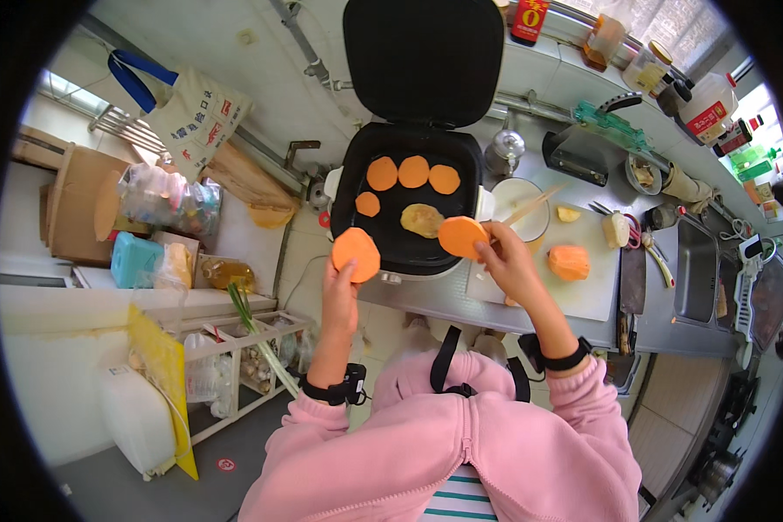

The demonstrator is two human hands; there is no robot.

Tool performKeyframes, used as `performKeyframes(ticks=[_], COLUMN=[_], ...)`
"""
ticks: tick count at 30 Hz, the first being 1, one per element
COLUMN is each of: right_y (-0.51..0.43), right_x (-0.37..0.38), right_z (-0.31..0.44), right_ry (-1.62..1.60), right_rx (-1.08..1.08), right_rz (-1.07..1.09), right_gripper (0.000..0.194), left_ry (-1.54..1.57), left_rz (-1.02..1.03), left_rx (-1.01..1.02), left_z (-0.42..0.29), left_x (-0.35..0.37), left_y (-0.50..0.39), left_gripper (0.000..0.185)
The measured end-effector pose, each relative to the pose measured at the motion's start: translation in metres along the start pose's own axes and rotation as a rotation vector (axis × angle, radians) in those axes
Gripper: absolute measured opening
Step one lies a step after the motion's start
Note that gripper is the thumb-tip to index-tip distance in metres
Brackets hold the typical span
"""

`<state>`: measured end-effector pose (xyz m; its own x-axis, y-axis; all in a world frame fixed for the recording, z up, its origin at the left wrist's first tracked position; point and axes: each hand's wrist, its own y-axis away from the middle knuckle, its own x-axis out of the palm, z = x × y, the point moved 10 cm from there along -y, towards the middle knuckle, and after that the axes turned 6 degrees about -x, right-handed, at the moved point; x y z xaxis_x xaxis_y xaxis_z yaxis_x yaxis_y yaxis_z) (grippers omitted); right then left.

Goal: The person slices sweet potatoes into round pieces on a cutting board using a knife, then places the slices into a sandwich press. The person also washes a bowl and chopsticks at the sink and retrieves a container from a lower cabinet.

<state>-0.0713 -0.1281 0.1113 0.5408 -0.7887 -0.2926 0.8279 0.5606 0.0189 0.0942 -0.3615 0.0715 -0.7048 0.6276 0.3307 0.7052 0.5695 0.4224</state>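
My left hand (341,297) grips a round orange slice (357,251), likely sweet potato, over the near left rim of an open electric griddle (391,228). A second orange slice (460,237) is pinched in my right hand (510,258) above the griddle's near right side. On the black plate lie a row of three orange slices (414,171), a smaller slice (367,204) below them at left, and a yellowish browned piece (421,220), partly overlapped in view by my right slice. The griddle's black lid (425,59) stands raised at the back.
Right of the griddle, a white cutting board (587,297) bears a peeled orange chunk (568,262). A bowl with chopsticks (521,207) sits behind it. A cleaver (631,287) lies beside the board, near the sink (695,261). A metal pot (506,150) stands by the lid hinge.
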Motion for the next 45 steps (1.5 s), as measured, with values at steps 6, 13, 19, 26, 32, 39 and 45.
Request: performKeyframes(ticks=[6,13,19,26,32,39,45], right_y=[-0.059,-0.088,-0.101,-0.106,-0.111,-0.131,-0.144], right_x=[0.076,0.124,0.126,0.077,0.092,0.147,0.135], right_z=[0.019,0.001,-0.017,-0.032,-0.037,-0.04,-0.013], right_ry=[0.571,1.005,0.968,0.991,0.807,0.926,0.981], right_rx=[-0.114,-0.244,-0.191,0.037,0.1,0.013,-0.142], right_rz=[0.172,0.279,0.284,0.171,0.265,0.476,0.197], right_gripper=[0.018,0.014,0.012,0.016,0.017,0.022,0.026], left_ry=[-0.063,-0.065,-0.093,-0.067,-0.073,-0.146,-0.181], left_rz=[-0.037,0.014,0.084,0.129,0.156,0.132,0.169], left_rx=[0.079,0.035,-0.03,-0.032,-0.025,-0.041,-0.051], left_z=[-0.045,-0.045,-0.032,-0.031,-0.033,-0.033,-0.031], left_x=[-0.06,-0.073,-0.062,-0.051,-0.043,-0.044,-0.042], left_y=[-0.028,-0.046,-0.05,-0.06,-0.065,-0.062,-0.055], left_gripper=[0.038,0.036,0.034,0.034,0.033,0.033,0.033])
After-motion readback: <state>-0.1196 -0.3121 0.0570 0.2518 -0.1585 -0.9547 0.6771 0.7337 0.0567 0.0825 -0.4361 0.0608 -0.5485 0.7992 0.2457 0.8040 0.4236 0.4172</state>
